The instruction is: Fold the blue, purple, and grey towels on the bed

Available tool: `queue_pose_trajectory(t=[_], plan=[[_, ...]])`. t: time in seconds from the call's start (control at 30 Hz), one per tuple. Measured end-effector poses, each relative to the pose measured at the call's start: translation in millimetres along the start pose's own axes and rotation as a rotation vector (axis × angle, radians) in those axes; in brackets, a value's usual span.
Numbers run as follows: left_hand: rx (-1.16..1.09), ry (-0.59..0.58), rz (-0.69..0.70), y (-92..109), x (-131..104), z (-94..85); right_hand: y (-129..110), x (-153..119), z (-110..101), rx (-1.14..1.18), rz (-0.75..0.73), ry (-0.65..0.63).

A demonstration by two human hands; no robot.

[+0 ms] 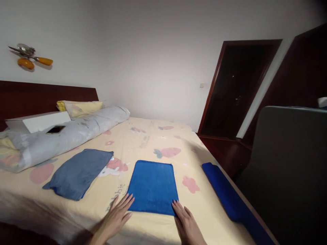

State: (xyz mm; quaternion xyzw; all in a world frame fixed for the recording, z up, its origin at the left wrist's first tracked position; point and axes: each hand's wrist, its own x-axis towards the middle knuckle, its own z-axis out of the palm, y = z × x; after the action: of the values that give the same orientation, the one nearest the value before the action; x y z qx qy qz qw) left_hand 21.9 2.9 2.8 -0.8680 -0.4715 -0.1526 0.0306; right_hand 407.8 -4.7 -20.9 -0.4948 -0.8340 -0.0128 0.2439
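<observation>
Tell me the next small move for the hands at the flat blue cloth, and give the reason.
I'd probably pinch the near corners of the blue cloth lightly, one in each hand. The cloth lies flat, and the left hand and right hand are open with fingers at its near left and near right, so both corners look within easy reach.

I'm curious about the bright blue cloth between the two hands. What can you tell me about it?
The blue cloth lies flat and smooth on the patterned bed sheet. It is plain, roughly square, slightly narrower at the far edge, with rounded far corners and a darker stitched-looking border. The surface looks soft, like microfiber or short plush. The left hand has its fingertips on the near left corner; the right hand touches the near right one. Whether it is folded, I can't tell.
</observation>
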Motion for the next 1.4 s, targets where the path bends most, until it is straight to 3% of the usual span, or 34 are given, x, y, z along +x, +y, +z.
queue_pose_trajectory(t=[0.17,0.3,0.47,0.67,0.8,0.9,1.1,1.27,1.4], plan=[[0.083,0.148,0.089,-10.3,2.3,-8.5,1.2,8.4,-17.7,0.097,-0.041,0.044],[0.101,0.179,0.153,-11.6,2.3,-10.0,-1.8,15.0,-30.4,0.033,-0.091,0.056],[0.026,0.208,0.092,-16.9,3.2,-4.3,-1.7,16.0,-30.3,-0.007,-0.090,0.127],[-0.130,0.242,0.034,-11.7,7.2,-11.6,-4.0,14.7,-32.2,0.108,0.049,0.156],[-0.219,0.239,-0.006,-1.4,1.3,-24.9,-8.2,9.3,-44.3,0.273,0.150,0.065],[-0.308,0.221,-0.125,3.9,-4.3,-26.9,-13.9,8.8,-51.9,0.421,0.254,0.019],[-0.334,0.264,-0.346,-0.7,2.3,3.5,-10.4,18.1,-37.2,0.463,0.396,0.066],[-0.044,0.446,-0.417,-3.9,7.0,38.7,-2.5,19.6,-5.8,0.119,0.329,0.207],[0.136,0.557,-0.466,13.7,5.7,43.5,-8.2,18.3,10.1,-0.091,0.301,0.401]])
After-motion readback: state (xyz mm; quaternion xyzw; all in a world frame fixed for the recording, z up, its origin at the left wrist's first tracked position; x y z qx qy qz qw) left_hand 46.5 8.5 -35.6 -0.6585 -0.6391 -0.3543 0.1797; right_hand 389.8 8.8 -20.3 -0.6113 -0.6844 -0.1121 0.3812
